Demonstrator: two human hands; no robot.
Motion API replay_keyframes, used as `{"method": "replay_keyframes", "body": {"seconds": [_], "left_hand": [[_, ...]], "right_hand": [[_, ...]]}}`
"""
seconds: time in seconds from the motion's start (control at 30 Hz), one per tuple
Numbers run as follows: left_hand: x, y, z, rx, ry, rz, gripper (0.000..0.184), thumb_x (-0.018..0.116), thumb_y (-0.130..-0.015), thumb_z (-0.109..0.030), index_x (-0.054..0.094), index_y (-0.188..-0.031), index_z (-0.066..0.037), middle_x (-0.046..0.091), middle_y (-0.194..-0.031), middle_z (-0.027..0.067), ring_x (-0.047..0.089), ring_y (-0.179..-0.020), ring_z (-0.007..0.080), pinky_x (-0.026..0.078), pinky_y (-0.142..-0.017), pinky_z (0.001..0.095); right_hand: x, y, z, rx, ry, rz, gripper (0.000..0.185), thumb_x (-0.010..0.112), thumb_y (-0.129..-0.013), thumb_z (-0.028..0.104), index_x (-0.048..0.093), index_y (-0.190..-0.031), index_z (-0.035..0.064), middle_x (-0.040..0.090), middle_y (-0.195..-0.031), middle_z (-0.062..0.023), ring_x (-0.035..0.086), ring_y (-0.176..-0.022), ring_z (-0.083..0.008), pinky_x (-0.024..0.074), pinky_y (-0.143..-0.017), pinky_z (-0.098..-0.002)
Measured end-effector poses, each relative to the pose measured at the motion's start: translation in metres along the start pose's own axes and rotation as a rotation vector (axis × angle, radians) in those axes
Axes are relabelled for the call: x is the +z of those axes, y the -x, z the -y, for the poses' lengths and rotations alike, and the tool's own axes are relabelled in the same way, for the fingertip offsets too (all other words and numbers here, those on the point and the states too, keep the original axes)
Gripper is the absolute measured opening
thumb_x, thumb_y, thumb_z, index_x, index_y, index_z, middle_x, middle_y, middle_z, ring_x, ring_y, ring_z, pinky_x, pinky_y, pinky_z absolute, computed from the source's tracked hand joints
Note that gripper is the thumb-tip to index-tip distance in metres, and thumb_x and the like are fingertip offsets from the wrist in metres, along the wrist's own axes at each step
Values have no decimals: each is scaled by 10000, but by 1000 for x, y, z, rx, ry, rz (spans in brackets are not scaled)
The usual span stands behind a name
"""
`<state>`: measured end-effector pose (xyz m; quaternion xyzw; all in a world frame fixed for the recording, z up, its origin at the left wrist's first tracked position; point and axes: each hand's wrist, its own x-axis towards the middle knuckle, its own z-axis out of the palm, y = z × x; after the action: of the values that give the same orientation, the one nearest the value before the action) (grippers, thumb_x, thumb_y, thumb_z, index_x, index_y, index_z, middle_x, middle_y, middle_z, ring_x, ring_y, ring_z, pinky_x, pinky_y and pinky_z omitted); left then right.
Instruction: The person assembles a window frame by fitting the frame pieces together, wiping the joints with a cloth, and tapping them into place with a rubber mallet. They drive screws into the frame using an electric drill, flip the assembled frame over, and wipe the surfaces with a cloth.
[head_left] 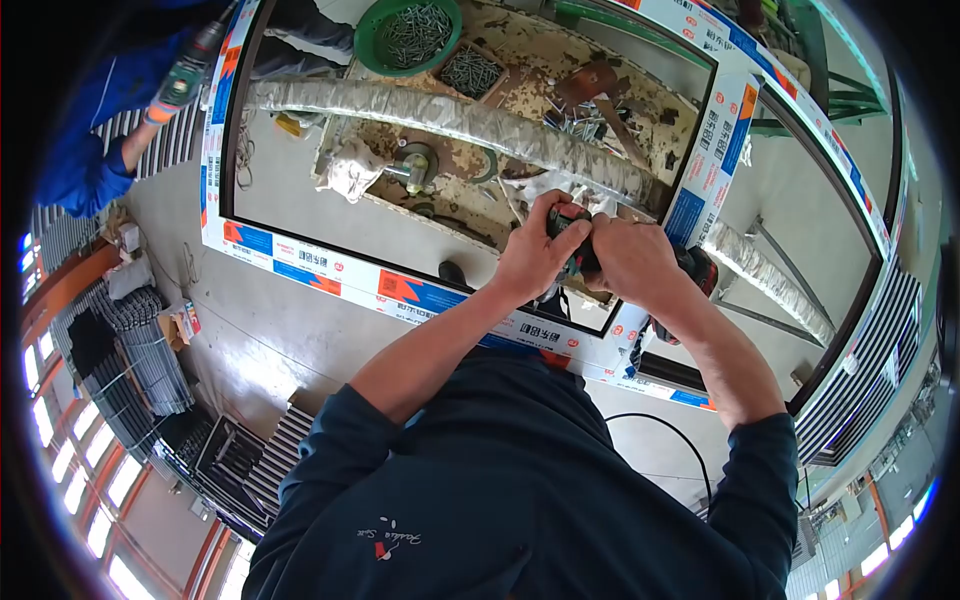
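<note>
My left hand (542,250) is closed around a black and red cordless drill (568,216) above the lower bar of a window frame (430,293). Right beside it, my right hand (635,258) is closed against the same drill, its fingers bent and their tips mostly hidden. What the drill's front end touches is hidden by my hands. A second black and red power tool (698,272) shows behind my right wrist, partly covered. Printed white, blue and orange protective film covers the frame.
Through the frame's opening show a worn bench (470,150), a green bowl (375,40) of screws, a smaller box of screws (472,72) and a wrapped bar (430,110). At left, a co-worker's blue sleeve (100,180) is near another drill (185,75). A black cable (680,430) hangs at right.
</note>
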<state>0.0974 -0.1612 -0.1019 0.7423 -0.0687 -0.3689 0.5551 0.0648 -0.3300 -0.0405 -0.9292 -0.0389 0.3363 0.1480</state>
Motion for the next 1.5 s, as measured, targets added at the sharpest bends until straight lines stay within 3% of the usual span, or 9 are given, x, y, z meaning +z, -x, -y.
{"method": "replay_keyframes", "body": {"seconds": [0.53,0.6,1.03,1.2,1.3,1.5], "left_hand": [[-2,6,2,-16,-31,15,517,634,-937,-406,442,-1305,-97,683,-1075,103,685,-923,320,518,-813,387],[-3,8,-1,-55,-24,33,522,632,-950,-415,438,-1312,-92,672,-1116,91,641,-1021,235,477,-909,338],[-4,16,0,-44,-58,23,499,625,-954,-390,440,-1310,-93,661,-1119,95,639,-1002,225,479,-904,336],[-6,13,-3,-96,-145,13,519,619,-945,-381,442,-1330,-82,654,-1160,132,608,-1170,321,454,-973,377],[-5,14,1,-41,-53,-1,534,625,-940,-395,440,-1334,-86,659,-1141,130,640,-1086,307,471,-932,369],[-5,15,2,-34,-75,35,553,623,-937,-428,424,-1353,-123,671,-1101,122,682,-858,309,507,-805,374]], "right_hand": [[4,2,5,-6,-33,5,496,833,-680,257,537,-951,-35,675,-762,-184,696,-754,-352,548,-660,-417],[4,2,4,2,-49,41,507,837,-679,264,536,-957,-35,677,-768,-187,696,-757,-355,547,-662,-418],[7,8,11,2,-68,0,467,814,-687,257,544,-931,-36,675,-786,-194,696,-781,-362,548,-672,-431],[20,2,8,0,-34,-29,509,841,-638,288,580,-974,8,702,-856,-151,712,-825,-329,553,-715,-439],[6,7,13,15,-7,20,601,875,-632,351,567,-1014,3,701,-861,-148,713,-842,-323,551,-734,-421],[6,9,13,61,-19,73,583,867,-657,351,569,-1020,5,705,-884,-142,711,-851,-314,548,-733,-408]]}}
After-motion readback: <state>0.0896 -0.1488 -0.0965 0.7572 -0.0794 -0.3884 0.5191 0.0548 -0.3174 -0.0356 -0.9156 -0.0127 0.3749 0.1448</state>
